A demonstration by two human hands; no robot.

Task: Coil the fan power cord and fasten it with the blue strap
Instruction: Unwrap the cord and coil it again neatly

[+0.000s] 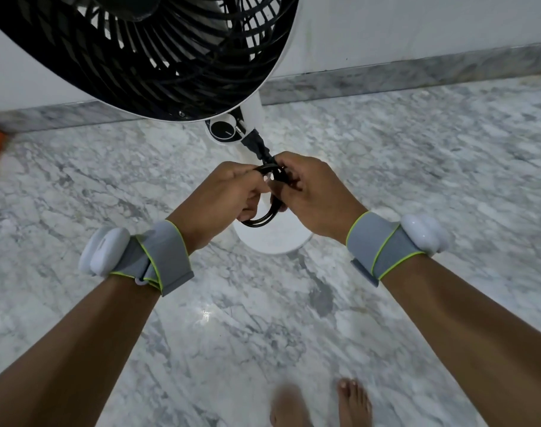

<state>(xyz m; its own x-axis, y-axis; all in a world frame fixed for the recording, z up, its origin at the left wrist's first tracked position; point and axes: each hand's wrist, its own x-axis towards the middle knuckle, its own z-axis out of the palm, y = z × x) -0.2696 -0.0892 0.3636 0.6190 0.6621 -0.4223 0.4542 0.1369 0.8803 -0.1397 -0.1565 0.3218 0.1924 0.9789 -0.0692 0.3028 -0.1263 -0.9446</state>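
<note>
Both hands, left [232, 192] and right [312, 186], gripped the coiled black cord [264, 217] near the fan [158, 57], fingers curled round it.

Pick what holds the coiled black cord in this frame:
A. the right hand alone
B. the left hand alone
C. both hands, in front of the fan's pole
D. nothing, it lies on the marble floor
C: the left hand and the right hand both grip the coiled black cord, held off the floor.
</note>
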